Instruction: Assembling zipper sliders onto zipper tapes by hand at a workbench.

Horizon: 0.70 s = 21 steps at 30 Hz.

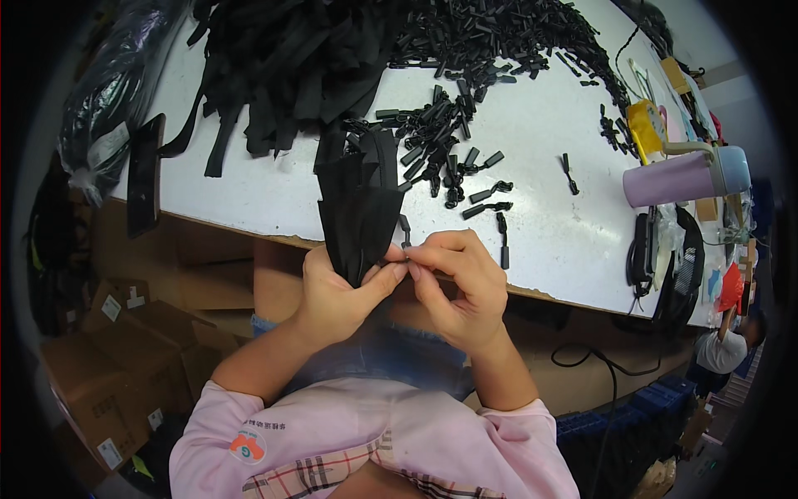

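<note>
Left hand (332,291) gripping bundle of black straps (359,212) at table edge (249,218); right hand (457,279) pinching small black clip (406,243) against strap end. Threading step looking underway; next needing clip steadied, strap tip fed squarely.

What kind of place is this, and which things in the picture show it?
Probably a small assembly workshop. A white worktable bears a heap of black fabric straps and many small black plastic clips; brown cardboard boxes stand below it.
</note>
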Each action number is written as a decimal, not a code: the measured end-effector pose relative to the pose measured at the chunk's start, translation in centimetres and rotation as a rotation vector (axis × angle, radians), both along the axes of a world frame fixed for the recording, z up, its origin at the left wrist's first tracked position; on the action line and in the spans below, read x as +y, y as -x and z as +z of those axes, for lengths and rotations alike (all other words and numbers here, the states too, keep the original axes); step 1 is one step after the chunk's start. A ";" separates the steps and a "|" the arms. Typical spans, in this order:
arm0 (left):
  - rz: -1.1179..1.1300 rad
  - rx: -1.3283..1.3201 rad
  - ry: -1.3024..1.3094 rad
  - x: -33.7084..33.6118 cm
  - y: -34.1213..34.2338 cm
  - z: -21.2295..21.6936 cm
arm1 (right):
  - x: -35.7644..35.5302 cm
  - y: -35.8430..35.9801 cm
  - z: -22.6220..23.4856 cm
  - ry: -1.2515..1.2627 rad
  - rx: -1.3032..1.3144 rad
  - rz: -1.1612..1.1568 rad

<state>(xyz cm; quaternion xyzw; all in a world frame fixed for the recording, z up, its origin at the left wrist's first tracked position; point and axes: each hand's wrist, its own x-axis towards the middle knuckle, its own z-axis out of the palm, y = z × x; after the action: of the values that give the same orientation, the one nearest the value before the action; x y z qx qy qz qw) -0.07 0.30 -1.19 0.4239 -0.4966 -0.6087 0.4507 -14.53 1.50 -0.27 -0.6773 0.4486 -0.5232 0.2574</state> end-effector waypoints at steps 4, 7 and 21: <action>-0.040 -0.174 0.066 0.0 -0.3 0.4 | -0.5 0.6 0.3 -0.020 0.050 0.087; 0.013 -0.225 0.086 0.2 -0.1 1.1 | -0.7 0.5 0.4 -0.123 -0.103 0.127; -0.074 0.252 -0.036 -0.1 0.0 2.1 | 0.5 -0.1 -0.7 -0.440 -0.754 0.206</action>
<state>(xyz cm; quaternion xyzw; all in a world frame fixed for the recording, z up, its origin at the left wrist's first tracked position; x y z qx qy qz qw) -0.07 0.23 0.91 0.3335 -0.4405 -0.6822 0.4789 -14.39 2.01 -0.97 -0.4096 0.3542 -0.5973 0.5916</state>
